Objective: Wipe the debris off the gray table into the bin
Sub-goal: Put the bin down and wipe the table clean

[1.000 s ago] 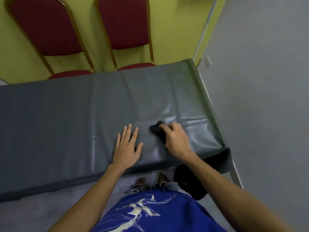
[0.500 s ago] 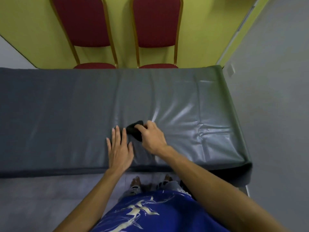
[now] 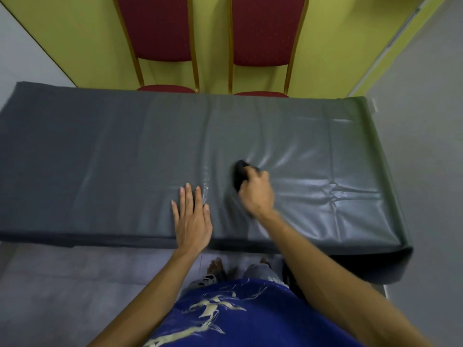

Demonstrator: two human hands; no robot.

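The gray table has a shiny, wrinkled gray cover and fills the middle of the head view. My right hand grips a dark cloth and presses it onto the cover right of centre. My left hand lies flat on the table near the front edge, fingers straight, just left of the cloth. No debris shows on the cover. A dark shape, perhaps the bin, peeks out under the table by my right arm.
Two red chairs with gold frames stand behind the table against a yellow wall. The table's right end drops off to gray floor. My feet and blue shirt are below the front edge.
The view has swung left, so more of the table's left side shows. My right hand has moved the cloth farther from the front edge, away from my left hand, which stays flat.
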